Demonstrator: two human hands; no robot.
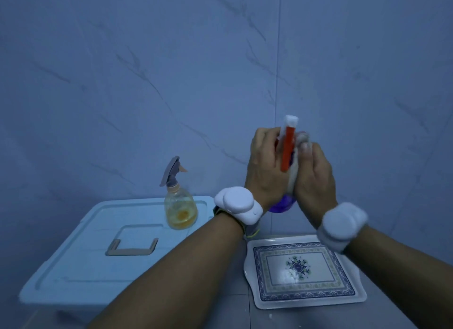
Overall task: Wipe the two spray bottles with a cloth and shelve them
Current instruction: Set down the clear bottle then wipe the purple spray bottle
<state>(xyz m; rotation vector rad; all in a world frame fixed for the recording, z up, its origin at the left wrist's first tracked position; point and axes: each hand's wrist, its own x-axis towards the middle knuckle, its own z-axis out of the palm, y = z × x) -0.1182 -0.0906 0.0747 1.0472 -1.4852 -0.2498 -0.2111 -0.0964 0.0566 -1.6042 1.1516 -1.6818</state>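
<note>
Left hand (266,168) grips purple bottle (282,205); right hand (312,174) presses cloth (294,171) on it, wiping. Next: shelve it, take yellow bottle (181,209).

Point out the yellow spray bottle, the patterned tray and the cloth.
yellow spray bottle (181,212): head view, on its clear body.
patterned tray (259,301): head view, on its white rim.
cloth (293,175): head view, on the fold beside the right hand.

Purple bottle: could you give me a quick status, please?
Left hand grips purple bottle; right hand presses cloth on it. Yellow bottle upright on blue bin lid. Nothing obstructing.
</note>
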